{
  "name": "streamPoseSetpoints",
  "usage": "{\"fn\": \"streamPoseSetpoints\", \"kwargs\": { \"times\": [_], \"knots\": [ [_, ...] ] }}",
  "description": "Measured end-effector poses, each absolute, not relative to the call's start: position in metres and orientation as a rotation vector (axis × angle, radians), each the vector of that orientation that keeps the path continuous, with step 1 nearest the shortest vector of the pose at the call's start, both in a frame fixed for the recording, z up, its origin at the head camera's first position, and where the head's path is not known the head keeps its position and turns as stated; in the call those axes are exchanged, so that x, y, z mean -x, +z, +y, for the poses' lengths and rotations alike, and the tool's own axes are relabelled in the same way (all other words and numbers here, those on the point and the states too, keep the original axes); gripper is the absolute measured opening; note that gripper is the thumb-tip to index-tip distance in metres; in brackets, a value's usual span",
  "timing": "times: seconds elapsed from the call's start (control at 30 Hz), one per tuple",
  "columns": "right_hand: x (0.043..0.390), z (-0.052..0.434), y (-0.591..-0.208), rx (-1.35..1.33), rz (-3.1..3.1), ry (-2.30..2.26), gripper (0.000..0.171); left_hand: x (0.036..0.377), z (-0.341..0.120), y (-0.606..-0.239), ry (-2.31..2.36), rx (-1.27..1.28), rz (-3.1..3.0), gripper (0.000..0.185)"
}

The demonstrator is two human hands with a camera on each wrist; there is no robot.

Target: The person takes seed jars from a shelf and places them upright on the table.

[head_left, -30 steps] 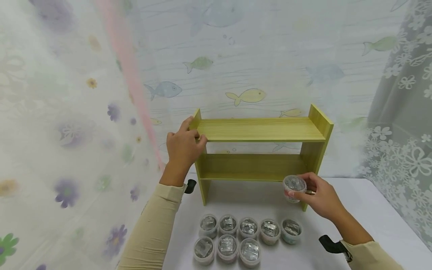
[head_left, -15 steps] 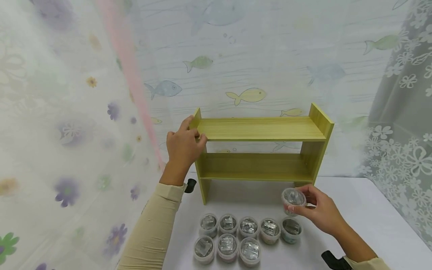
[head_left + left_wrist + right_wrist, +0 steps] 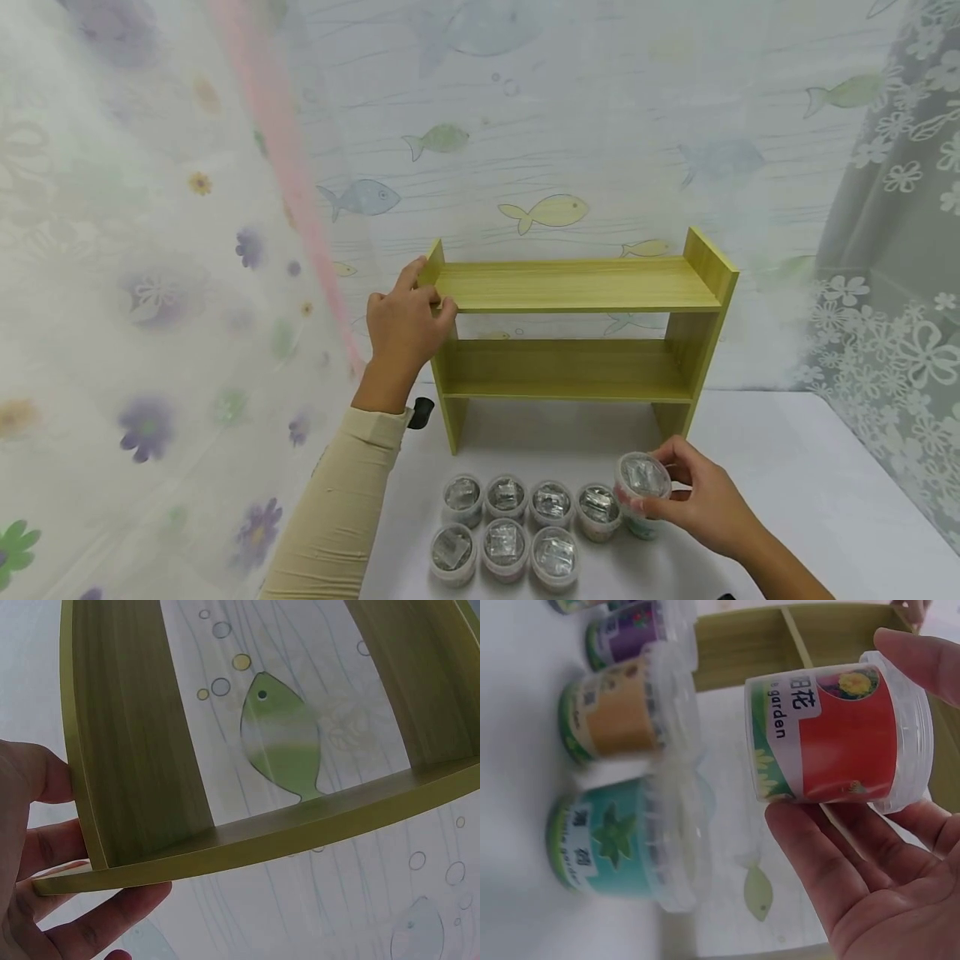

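My left hand point(image 3: 408, 325) grips the upper left corner of a yellow-green wooden shelf point(image 3: 577, 287); in the left wrist view its fingers wrap both sides of the shelf's side panel point(image 3: 262, 851). My right hand point(image 3: 701, 504) holds a small clear-lidded plastic tub point(image 3: 642, 479) between thumb and fingers. The right wrist view shows its red label point(image 3: 847, 739) with a flower picture and the word "garden". In the head view the held tub overlaps a teal-labelled tub point(image 3: 615, 840), hiding most of it.
Several similar lidded tubs stand in two rows on the white table point(image 3: 765, 433), among them an orange-labelled one point(image 3: 619, 712) and a purple-labelled one point(image 3: 634, 634). Behind the shelf hangs a fish-print curtain point(image 3: 600, 108).
My right hand has brought the red-labelled tub down and toward me, from the shelf's right leg to over the teal tub. The left hand has stayed on the shelf corner.
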State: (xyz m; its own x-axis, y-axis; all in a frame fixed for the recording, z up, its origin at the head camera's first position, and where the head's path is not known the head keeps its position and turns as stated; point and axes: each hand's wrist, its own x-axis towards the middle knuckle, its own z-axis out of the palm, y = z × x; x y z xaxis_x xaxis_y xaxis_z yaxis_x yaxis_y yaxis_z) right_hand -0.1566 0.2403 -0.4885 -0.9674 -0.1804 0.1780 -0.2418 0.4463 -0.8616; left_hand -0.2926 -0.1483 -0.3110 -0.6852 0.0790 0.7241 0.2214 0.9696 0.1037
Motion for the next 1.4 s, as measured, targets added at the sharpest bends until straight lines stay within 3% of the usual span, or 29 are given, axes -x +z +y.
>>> {"fn": "streamPoseSetpoints", "kwargs": {
  "times": [0.5, 0.8, 1.4],
  "knots": [
    [0.121, 0.238, -0.508, -0.676, -2.585, 1.681, 0.043, 0.272, -0.143, -0.313, -0.218, 0.199, -2.289, 0.025],
    [0.116, 0.241, -0.529, -0.854, -2.575, 1.602, 0.054, 0.273, -0.142, -0.314, -0.218, 0.2, -2.276, 0.025],
    [0.126, 0.227, -0.557, -0.862, -2.763, 1.596, 0.06, 0.29, -0.147, -0.316, -0.235, 0.226, -2.259, 0.024]
  ]
}}
